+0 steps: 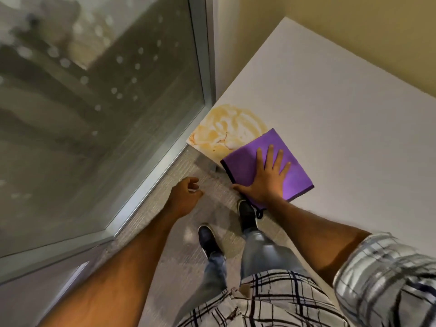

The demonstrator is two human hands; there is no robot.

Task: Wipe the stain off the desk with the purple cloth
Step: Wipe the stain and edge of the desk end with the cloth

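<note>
Glass partition (94, 114) with a metal frame fills the left side of the view; reflections and pale dots show on the pane. White table (342, 138) fills the upper right, its near corner pointing toward the partition frame. Yellowish wall (354, 31) runs behind the table. Grey carpeted floor (165, 220) lies between partition and table.

Person stands at the table's edge: checked shirt (271, 300) at the bottom of the view, jeans (259, 251), dark shoes (208, 239) on the floor.

Stain (226, 131): orange-brown, smeared in swirls, sits on the table's near corner and reaches the table edge on the partition side.

Purple cloth (254, 161): folded flat into a rough rectangle, lying on the table just beside the stain; its far corner overlaps the stain's margin. One dark-bound edge of the cloth hangs slightly past the table edge, with a small dark loop dangling near the right shoe.

Right hand (266, 178): palm down, pressed flat on the cloth, fingers spread, thumb out along the cloth's near edge. Not pinching the cloth, only bearing on it.

Left hand (186, 192): off the table, in the air over the floor, fingers loosely curled, holding nothing, well apart from cloth and stain.
</note>
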